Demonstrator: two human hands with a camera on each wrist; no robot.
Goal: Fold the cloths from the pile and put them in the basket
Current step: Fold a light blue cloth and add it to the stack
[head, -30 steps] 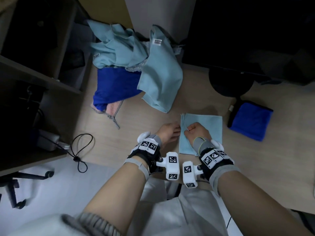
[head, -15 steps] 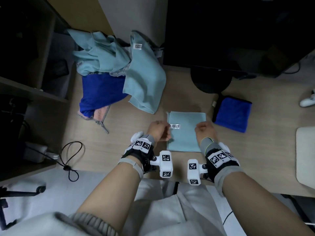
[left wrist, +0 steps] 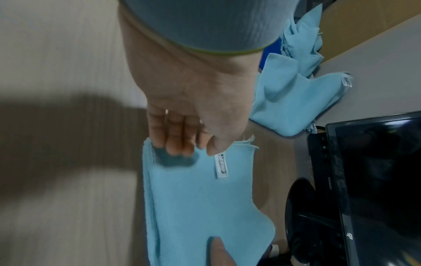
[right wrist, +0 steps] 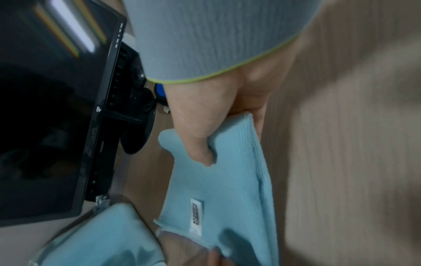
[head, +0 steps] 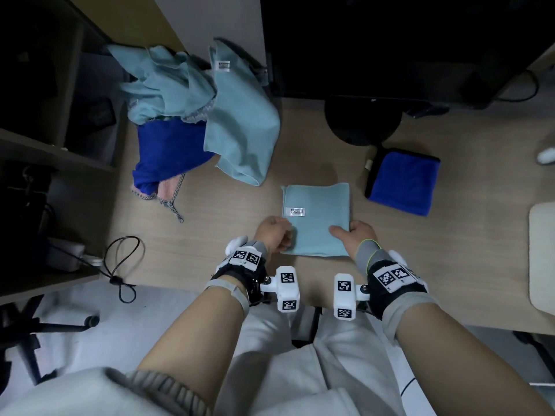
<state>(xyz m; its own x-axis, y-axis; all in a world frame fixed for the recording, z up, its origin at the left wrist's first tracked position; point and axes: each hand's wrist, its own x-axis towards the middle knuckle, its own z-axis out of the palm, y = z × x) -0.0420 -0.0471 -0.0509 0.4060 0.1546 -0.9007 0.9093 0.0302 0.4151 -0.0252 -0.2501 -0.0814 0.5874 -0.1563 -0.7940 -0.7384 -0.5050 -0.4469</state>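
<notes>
A folded light-blue cloth point(head: 318, 223) with a white label lies flat on the wooden desk in front of me. My right hand point(head: 354, 232) grips its near right corner, thumb point(right wrist: 200, 153) on top and fingers underneath. My left hand point(head: 274, 232) is curled into a fist, and its knuckles point(left wrist: 175, 144) rest on top of the near left corner with the thumb beside the label point(left wrist: 221, 167). I see no cloth inside that fist. The pile of light-blue and dark-blue cloths point(head: 195, 115) sits at the far left. No basket is in view.
A folded dark-blue cloth point(head: 404, 183) lies right of the light-blue one. A black monitor point(left wrist: 376, 180) and its round foot point(head: 363, 121) stand behind. A pale pad point(head: 540, 256) is at the right edge, and shelves point(head: 54, 151) and a cable point(head: 120, 265) are at the left.
Both hands have slid from the cloth's sides to its near corners. The right hand has taken hold of its corner. The cloth now lies folded with its label up.
</notes>
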